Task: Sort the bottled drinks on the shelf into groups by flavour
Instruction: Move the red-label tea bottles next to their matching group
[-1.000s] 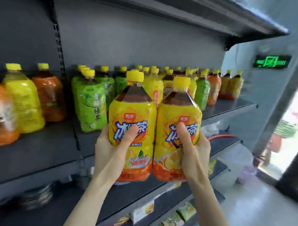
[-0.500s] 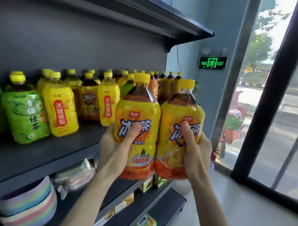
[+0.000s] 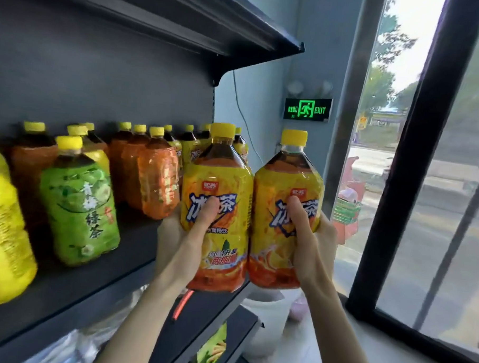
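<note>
your left hand (image 3: 182, 247) grips one iced tea bottle (image 3: 219, 169), your right hand (image 3: 311, 247) grips the other iced tea bottle (image 3: 288, 178), thumbs across labels reading 冰 and 茶. both are upright and touching at the shelf's (image 3: 63, 291) right end. on the shelf stands a 绿茶 green tea bottle (image 3: 79, 210).

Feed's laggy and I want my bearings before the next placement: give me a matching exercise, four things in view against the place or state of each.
Things
1. green bottle
2. orange bottle
3. right iced tea
4. exit sign

Place or state
A. lit green
B. on the shelf, just left of the left iced tea
C. gripped by the right hand
D. on the shelf, left of the orange ones

Pairs: 1-D, 2-B, 3-C, 4-A
</note>
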The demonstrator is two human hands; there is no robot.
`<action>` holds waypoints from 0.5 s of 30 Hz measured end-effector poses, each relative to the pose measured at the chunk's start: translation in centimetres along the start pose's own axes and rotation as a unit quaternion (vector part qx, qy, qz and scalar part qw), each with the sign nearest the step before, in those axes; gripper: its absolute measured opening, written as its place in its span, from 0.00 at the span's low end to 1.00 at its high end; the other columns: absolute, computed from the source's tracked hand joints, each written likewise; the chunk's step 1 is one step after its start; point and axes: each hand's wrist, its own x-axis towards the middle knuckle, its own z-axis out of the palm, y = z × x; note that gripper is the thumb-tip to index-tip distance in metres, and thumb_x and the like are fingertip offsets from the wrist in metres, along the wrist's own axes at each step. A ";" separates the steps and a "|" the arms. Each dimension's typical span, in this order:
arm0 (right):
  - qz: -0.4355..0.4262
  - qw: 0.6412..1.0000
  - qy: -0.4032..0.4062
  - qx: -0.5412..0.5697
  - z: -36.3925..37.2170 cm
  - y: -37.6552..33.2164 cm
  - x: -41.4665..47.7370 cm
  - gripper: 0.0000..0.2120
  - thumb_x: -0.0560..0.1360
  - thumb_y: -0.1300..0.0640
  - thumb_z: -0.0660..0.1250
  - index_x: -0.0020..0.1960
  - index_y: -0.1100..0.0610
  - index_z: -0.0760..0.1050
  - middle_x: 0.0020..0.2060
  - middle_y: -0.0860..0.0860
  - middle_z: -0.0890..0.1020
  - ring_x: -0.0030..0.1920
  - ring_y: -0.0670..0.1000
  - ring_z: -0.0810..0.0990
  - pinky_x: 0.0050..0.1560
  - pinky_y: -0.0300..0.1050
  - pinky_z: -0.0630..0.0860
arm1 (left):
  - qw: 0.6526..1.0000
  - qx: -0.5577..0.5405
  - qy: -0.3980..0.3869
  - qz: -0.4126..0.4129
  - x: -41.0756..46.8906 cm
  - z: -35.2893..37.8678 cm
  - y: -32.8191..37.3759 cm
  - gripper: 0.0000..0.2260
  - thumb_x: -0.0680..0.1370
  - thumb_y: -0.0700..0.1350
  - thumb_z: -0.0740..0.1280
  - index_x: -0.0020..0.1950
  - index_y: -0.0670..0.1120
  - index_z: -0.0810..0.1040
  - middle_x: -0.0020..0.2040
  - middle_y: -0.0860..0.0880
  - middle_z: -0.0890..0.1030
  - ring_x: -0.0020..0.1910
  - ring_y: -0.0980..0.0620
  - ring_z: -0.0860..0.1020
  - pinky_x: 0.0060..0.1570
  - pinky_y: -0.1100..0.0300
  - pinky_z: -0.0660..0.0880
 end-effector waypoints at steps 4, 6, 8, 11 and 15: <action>0.001 1.000 0.011 -0.001 -1.0 4.1 7.4 0.29 0.58 0.28 0.64 0.42 0.53 0.81 0.35 0.49 0.85 0.37 0.48 0.84 0.39 0.41 0.80 | 1.000 0.003 -0.009 -0.014 5.3 5.3 -4.0 0.21 0.65 0.69 0.66 0.49 0.57 0.81 0.47 0.53 0.85 0.46 0.51 0.83 0.50 0.47 0.79; 0.000 1.000 0.000 -0.006 -1.5 6.5 11.2 0.30 0.59 0.28 0.64 0.41 0.54 0.81 0.35 0.50 0.85 0.38 0.50 0.84 0.42 0.47 0.81 | 1.000 0.011 0.001 -0.019 7.5 7.9 -6.1 0.22 0.64 0.70 0.66 0.47 0.56 0.81 0.46 0.52 0.85 0.46 0.51 0.83 0.51 0.45 0.78; -0.001 1.000 -0.020 -0.011 -1.6 8.5 14.7 0.31 0.60 0.28 0.65 0.40 0.56 0.81 0.35 0.52 0.85 0.38 0.52 0.84 0.46 0.53 0.81 | 0.999 0.020 0.025 -0.022 9.4 10.1 -7.9 0.24 0.64 0.70 0.66 0.47 0.54 0.81 0.45 0.51 0.85 0.45 0.50 0.83 0.50 0.44 0.79; 0.011 0.998 -0.059 0.006 -1.2 10.5 19.9 0.29 0.60 0.29 0.66 0.39 0.56 0.81 0.34 0.50 0.85 0.37 0.51 0.84 0.45 0.51 0.81 | 0.996 0.044 0.072 -0.023 12.3 12.9 -9.4 0.25 0.63 0.70 0.65 0.47 0.52 0.81 0.43 0.50 0.85 0.42 0.48 0.83 0.47 0.43 0.79; 0.014 0.992 -0.117 0.039 1.1 13.3 25.3 0.29 0.60 0.30 0.66 0.38 0.57 0.80 0.34 0.51 0.84 0.37 0.51 0.84 0.43 0.49 0.80 | 0.989 0.076 0.130 -0.012 15.8 14.6 -11.3 0.22 0.64 0.69 0.65 0.46 0.55 0.81 0.43 0.53 0.85 0.43 0.52 0.83 0.48 0.47 0.79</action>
